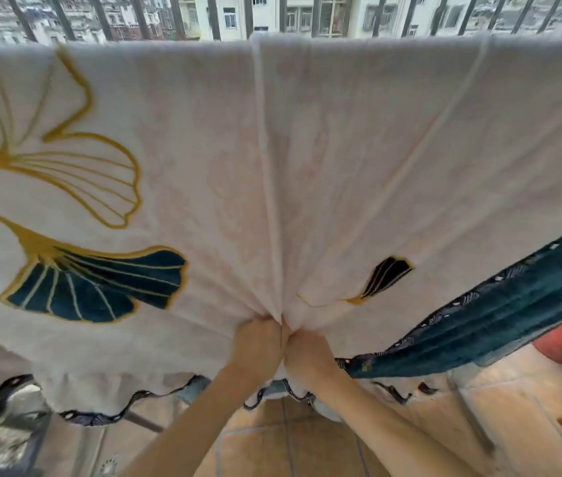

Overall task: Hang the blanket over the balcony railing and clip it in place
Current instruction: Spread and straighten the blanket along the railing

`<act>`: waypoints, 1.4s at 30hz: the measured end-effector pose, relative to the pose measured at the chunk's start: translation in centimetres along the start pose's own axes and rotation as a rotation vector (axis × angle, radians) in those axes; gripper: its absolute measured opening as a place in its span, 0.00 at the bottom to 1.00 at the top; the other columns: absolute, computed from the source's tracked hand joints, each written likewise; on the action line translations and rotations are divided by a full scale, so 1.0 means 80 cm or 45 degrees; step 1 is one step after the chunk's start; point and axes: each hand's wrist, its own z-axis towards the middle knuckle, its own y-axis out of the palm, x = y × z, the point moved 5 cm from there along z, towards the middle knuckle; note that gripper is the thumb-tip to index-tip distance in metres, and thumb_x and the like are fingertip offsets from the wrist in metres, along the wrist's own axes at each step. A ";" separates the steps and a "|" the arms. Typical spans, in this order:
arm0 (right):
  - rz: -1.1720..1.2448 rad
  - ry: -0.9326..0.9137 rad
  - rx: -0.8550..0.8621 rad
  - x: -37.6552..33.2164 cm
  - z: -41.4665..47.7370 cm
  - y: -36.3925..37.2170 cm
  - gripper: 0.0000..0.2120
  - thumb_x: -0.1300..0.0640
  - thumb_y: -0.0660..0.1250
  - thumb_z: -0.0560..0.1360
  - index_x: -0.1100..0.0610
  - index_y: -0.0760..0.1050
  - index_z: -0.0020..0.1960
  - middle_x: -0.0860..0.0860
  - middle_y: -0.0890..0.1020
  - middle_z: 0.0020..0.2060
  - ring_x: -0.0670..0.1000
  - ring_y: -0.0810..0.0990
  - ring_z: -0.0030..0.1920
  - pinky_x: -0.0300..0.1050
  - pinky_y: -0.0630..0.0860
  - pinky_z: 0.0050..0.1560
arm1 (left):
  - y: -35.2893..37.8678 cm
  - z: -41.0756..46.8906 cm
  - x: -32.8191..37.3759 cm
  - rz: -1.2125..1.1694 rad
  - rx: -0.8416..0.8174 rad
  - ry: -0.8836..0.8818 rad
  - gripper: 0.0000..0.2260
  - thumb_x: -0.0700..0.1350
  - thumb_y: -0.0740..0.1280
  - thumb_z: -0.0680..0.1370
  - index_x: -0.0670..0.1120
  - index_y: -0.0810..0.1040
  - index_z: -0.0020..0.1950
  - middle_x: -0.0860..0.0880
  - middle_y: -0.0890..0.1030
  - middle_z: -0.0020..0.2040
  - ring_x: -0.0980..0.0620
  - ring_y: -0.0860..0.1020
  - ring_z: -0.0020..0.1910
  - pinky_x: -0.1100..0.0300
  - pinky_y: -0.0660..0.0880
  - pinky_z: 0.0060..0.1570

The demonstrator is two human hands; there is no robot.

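Both hands (left (259, 342), right (302, 349)) grip the draped blanket (341, 149).

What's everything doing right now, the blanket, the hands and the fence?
blanket, draped over the railing, pulled into folds toward the hands, no clip in view.
left hand, grips the bunched blanket.
right hand, grips it too, close beside the left hand.
railing, bars upright, top covered by blanket.
teal cloth, stretched slantwise at right.

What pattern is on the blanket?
Fan-shaped leaves outlined in gold, one filled dark teal, on the cream blanket. The head view shows it best.
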 end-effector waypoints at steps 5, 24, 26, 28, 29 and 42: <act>0.082 -0.029 -0.201 -0.022 -0.020 0.100 0.10 0.64 0.59 0.75 0.62 0.79 0.44 0.59 0.83 0.45 0.60 0.81 0.48 0.47 0.66 0.39 | 0.096 -0.042 -0.011 0.046 -0.328 0.023 0.07 0.44 0.79 0.63 0.45 0.83 0.34 0.46 0.78 0.25 0.48 0.77 0.22 0.62 0.68 0.20; 0.967 0.785 -0.235 0.178 -0.139 0.154 0.15 0.40 0.65 0.76 0.46 0.67 0.56 0.43 0.77 0.46 0.44 0.77 0.46 0.37 0.74 0.44 | 0.155 -0.044 -0.013 -0.703 -0.476 -0.479 0.22 0.55 0.56 0.83 0.49 0.75 0.32 0.49 0.78 0.30 0.46 0.81 0.35 0.56 0.78 0.39; 1.107 0.902 -0.065 0.224 -0.156 0.131 0.26 0.39 0.67 0.73 0.51 0.66 0.64 0.47 0.79 0.50 0.45 0.79 0.47 0.35 0.72 0.39 | 0.152 -0.027 0.018 -0.905 -0.605 -0.509 0.27 0.58 0.51 0.83 0.45 0.76 0.34 0.46 0.79 0.31 0.46 0.78 0.31 0.56 0.75 0.36; 1.211 0.978 0.117 0.260 -0.165 0.097 0.35 0.38 0.68 0.73 0.54 0.62 0.72 0.50 0.79 0.56 0.48 0.80 0.46 0.33 0.71 0.36 | 0.140 -0.007 0.053 -0.995 -0.624 -0.452 0.25 0.59 0.52 0.83 0.44 0.77 0.38 0.46 0.80 0.34 0.45 0.79 0.34 0.56 0.75 0.40; 1.259 1.000 0.197 0.275 -0.167 0.078 0.38 0.37 0.68 0.72 0.55 0.60 0.74 0.51 0.78 0.59 0.48 0.80 0.44 0.34 0.72 0.36 | 0.130 0.002 0.075 -1.026 -0.629 -0.408 0.24 0.58 0.53 0.83 0.44 0.78 0.38 0.46 0.80 0.35 0.45 0.80 0.36 0.55 0.76 0.43; 1.572 1.185 0.735 0.492 -0.201 -0.057 0.28 0.43 0.72 0.72 0.61 0.69 0.61 0.51 0.73 0.32 0.53 0.80 0.33 0.56 0.80 0.42 | 0.047 0.091 0.291 -1.022 -0.327 -0.043 0.21 0.59 0.53 0.81 0.45 0.76 0.46 0.45 0.82 0.42 0.45 0.81 0.38 0.45 0.78 0.46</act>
